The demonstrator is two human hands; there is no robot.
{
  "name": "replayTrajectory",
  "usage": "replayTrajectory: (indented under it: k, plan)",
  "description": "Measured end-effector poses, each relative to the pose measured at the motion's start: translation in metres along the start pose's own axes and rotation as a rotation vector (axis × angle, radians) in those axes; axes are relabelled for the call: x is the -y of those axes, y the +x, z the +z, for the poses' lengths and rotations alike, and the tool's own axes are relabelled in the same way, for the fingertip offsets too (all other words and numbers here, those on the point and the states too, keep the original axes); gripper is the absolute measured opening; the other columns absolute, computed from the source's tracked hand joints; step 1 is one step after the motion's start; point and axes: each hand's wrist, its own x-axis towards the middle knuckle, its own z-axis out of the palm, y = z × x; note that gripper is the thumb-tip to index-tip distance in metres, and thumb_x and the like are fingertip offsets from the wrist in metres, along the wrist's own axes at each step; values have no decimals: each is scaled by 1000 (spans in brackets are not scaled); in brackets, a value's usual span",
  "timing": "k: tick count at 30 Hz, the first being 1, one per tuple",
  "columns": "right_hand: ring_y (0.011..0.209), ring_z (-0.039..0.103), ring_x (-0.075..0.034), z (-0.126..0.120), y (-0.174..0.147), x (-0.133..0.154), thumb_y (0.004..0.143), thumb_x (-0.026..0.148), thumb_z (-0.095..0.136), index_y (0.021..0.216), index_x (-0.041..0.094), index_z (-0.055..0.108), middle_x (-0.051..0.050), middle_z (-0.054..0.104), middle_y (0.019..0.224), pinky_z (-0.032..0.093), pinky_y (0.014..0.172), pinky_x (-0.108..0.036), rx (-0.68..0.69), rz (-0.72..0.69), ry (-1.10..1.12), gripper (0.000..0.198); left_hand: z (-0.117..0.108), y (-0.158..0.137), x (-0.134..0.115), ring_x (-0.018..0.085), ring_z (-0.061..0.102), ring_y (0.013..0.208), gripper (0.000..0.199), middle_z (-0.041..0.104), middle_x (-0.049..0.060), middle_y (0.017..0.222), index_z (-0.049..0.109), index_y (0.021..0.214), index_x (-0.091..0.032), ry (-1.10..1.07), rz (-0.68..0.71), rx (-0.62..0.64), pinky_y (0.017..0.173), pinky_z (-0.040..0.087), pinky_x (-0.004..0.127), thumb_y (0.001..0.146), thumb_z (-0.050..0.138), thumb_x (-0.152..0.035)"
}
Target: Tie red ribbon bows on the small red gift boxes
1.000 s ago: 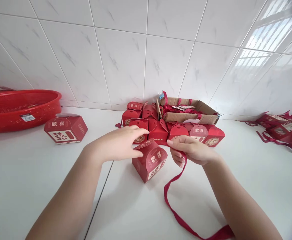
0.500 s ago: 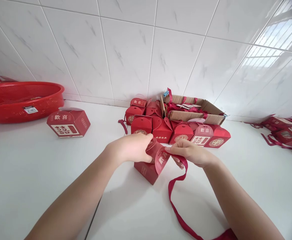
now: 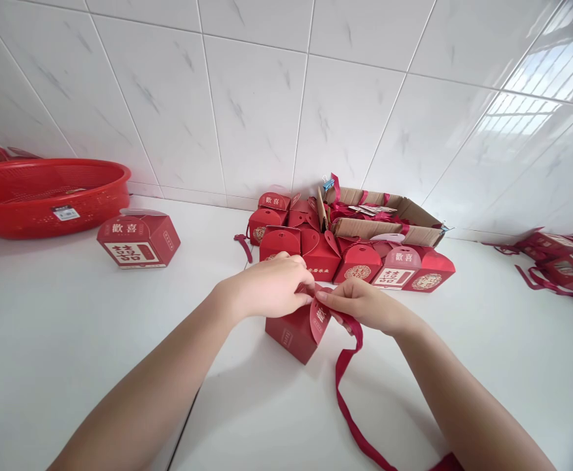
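Note:
A red gift box (image 3: 292, 332) with rounded top flaps stands on the white table in front of me. My left hand (image 3: 279, 288) reaches over its top from the left, thumb and fingers pinching near the flaps. From the right, my right hand (image 3: 360, 304) pinches a dark red ribbon (image 3: 348, 379) against the top of the box. The ribbon hangs from that hand and trails down to the table's near side. My fingers hide most of the box's top, so how the ribbon meets the flaps cannot be made out.
Several closed red gift boxes (image 3: 358, 261) stand in rows behind my hands. A cardboard tray (image 3: 379, 227) of ribbons sits against the tiled wall. On the left are a red plastic basket (image 3: 31, 209) and a single gift box (image 3: 139, 239); ribboned boxes (image 3: 566, 261) lie far right.
My left hand has moved slightly right, its fingertips now close to the right hand's at the box top. The flaps have been drawn closer together. The ribbon has shifted a little.

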Motion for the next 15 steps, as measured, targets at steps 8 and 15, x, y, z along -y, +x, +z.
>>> replayTrajectory:
  k: [8,15]
  plan:
    - [52,44,-11,3,-2,-1,81,67,48,61,18,46,1,52,58,31,48,-25,-312,-36,-201,53,0,-2,-4,21,57,96,21,60,2,111,67,79,-23,-109,4,-173,68,44,30,84,48,-32]
    - [77,55,-15,2,2,1,89,53,48,95,20,60,-4,62,88,45,69,-27,-223,-354,189,35,-6,-6,-18,13,58,67,21,67,-1,85,66,79,-22,-342,59,-422,61,45,26,86,49,-32]
